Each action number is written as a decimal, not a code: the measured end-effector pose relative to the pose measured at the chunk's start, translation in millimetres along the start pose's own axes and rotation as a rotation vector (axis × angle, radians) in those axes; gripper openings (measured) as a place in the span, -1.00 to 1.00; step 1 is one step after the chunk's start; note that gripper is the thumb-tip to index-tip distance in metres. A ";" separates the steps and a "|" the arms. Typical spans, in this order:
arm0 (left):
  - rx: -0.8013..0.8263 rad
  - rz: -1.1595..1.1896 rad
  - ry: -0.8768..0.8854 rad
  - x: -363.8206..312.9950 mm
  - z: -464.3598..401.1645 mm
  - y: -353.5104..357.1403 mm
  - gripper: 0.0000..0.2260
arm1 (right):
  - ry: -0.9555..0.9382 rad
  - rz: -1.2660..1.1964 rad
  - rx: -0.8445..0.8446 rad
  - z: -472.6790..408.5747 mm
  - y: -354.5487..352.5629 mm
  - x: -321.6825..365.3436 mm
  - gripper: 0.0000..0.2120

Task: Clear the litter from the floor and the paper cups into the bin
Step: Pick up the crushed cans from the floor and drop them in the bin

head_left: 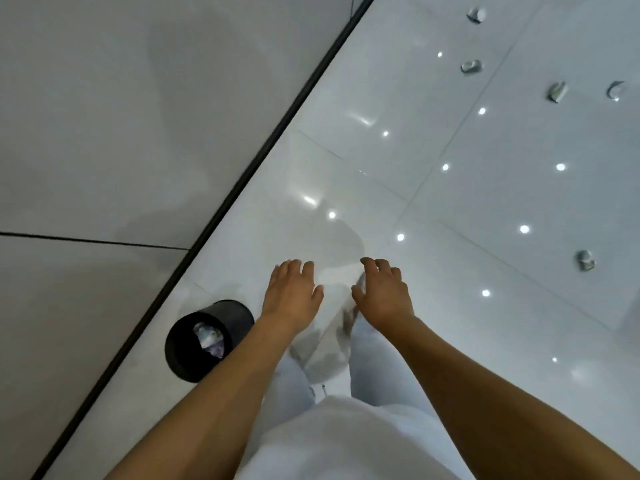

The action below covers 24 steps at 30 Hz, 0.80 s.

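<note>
A black round bin (pixel 180 344) stands on the glossy white floor by the wall, with crumpled litter (pixel 209 339) inside it. My left hand (pixel 292 294) hovers just right of the bin, fingers relaxed and empty. My right hand (pixel 382 294) is beside it, also spread and holding nothing. Several crumpled paper cups lie on the floor far to the right: one (pixel 585 260) nearest, others at the upper right, such as a cup (pixel 557 91), a cup (pixel 471 66) and a cup (pixel 476 14).
A grey wall (pixel 121 133) with a black skirting strip (pixel 263 161) runs diagonally along the left. My legs in pale trousers (pixel 374 355) stand below the hands. Ceiling lights reflect off the floor tiles (pixel 485 202).
</note>
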<state>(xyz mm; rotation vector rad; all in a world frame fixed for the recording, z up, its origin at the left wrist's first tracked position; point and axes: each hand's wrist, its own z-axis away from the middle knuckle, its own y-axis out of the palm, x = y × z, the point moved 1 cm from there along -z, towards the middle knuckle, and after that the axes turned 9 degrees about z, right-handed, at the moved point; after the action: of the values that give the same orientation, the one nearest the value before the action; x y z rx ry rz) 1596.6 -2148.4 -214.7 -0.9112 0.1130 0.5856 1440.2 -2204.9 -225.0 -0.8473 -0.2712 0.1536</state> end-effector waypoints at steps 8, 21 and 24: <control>0.033 -0.094 0.117 -154.8 -91.8 -24.2 -0.53 | 0.172 -0.103 -0.014 -54.1 -80.5 -132.7 -0.48; 0.169 -0.324 0.399 -313.4 -226.1 -63.2 -0.54 | 0.508 -0.364 -0.103 -106.3 -162.6 -266.2 -0.48; 0.192 -0.364 0.464 -356.6 -268.4 -75.2 -0.54 | 0.603 -0.431 -0.128 -126.3 -185.8 -300.9 -0.48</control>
<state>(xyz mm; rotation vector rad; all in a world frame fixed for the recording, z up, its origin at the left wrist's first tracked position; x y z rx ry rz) 1376.9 -2544.0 -208.3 -0.8409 0.4047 0.0168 1195.3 -2489.5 -216.8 -0.9034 0.1095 -0.5218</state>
